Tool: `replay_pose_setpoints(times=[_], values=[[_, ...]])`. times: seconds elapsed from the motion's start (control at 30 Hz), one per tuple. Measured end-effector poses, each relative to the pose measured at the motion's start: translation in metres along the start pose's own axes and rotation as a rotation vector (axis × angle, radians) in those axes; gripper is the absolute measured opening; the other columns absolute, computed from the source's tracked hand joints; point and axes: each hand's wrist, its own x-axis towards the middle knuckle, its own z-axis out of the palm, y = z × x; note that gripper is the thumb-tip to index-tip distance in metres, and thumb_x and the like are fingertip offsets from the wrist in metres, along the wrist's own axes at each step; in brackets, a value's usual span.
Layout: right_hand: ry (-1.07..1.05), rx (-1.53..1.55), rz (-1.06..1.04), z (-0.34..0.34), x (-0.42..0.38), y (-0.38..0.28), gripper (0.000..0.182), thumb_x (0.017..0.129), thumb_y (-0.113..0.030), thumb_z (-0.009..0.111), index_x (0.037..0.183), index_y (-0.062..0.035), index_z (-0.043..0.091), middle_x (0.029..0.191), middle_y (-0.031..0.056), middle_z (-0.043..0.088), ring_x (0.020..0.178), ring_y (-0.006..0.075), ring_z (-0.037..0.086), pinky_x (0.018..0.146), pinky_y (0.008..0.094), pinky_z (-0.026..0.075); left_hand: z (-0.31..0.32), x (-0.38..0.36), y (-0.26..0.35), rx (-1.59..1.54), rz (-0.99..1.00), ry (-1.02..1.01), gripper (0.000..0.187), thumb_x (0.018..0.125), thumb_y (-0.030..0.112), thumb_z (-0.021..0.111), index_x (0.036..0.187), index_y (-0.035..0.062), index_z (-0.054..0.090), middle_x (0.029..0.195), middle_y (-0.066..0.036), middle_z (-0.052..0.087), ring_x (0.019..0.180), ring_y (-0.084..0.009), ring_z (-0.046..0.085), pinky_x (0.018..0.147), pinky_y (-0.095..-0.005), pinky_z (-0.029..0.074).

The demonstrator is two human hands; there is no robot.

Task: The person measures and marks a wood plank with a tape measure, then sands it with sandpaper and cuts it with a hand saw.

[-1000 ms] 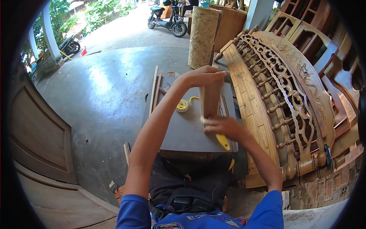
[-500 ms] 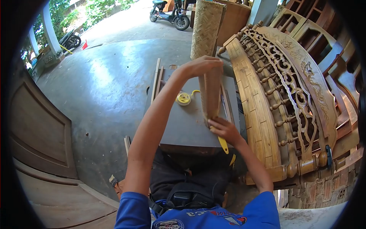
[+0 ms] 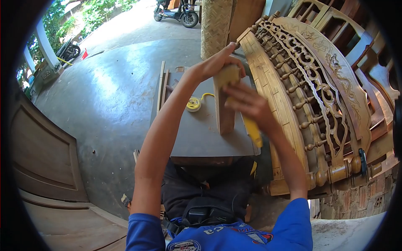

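A wooden board (image 3: 226, 117) stands upright on the grey-topped table (image 3: 197, 144), its narrow lower end resting on the surface. My left hand (image 3: 222, 62) grips the upper end of this board from behind and above. In my right hand (image 3: 251, 104), blurred by motion, is a paintbrush (image 3: 253, 131); its yellow handle points down toward me. The fingers reach the upper part of the board, and the brush's head is hidden or smeared. Left of the board sits a small round tub (image 3: 193, 104) with yellow in it and a yellow strip running off it.
Long wooden strips (image 3: 163, 85) lie along the table's left side. A carved wooden bed frame panel (image 3: 301, 83) leans at the right, near my right arm. Behind the table stands a woven bamboo roll (image 3: 215, 29). Wooden panels (image 3: 42, 146) are at the left; a scooter (image 3: 180, 12) is farther off.
My right hand has moved up from the board's lower end to its upper part, carrying the paintbrush. The board's top has tipped nearer to me. The whole view has shifted slightly.
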Motion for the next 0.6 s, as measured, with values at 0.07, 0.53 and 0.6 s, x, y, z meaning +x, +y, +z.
replay_pose_setpoints(times=[0.07, 0.53, 0.6], values=[[-0.19, 0.167, 0.009, 0.055, -0.059, -0.009, 0.007, 0.073, -0.008, 0.058, 0.079, -0.0102, 0.061, 0.121, 0.0002, 0.054, 0.115, 0.021, 0.049, 0.091, 0.0339, 0.046, -0.009, 0.003, -0.003, 0.081, -0.059, -0.074, 0.046, 0.094, 0.038, 0.033, 0.099, 0.0041, 0.064, 0.1, -0.008, 0.062, 0.098, -0.0165, 0.053, 0.095, -0.0326, 0.033], [0.063, 0.104, 0.19, 0.01, -0.034, -0.003, 0.019, 0.071, -0.006, 0.057, 0.089, -0.0114, 0.06, 0.117, 0.007, 0.057, 0.113, 0.029, 0.051, 0.091, 0.0361, 0.045, 0.016, 0.012, -0.006, 0.03, 0.003, 0.164, 0.028, 0.086, 0.026, 0.048, 0.092, 0.0047, 0.065, 0.097, -0.005, 0.061, 0.098, -0.0141, 0.053, 0.089, -0.0265, 0.037], [0.027, 0.131, 0.273, 0.052, -0.073, -0.005, 0.018, 0.073, -0.005, 0.056, 0.088, -0.0126, 0.061, 0.115, 0.0069, 0.058, 0.113, 0.0279, 0.051, 0.091, 0.0354, 0.046, 0.011, 0.006, -0.007, 0.174, 0.005, 0.206, 0.027, 0.086, 0.026, 0.049, 0.094, 0.0047, 0.064, 0.098, -0.005, 0.061, 0.096, -0.0138, 0.054, 0.087, -0.0263, 0.038]])
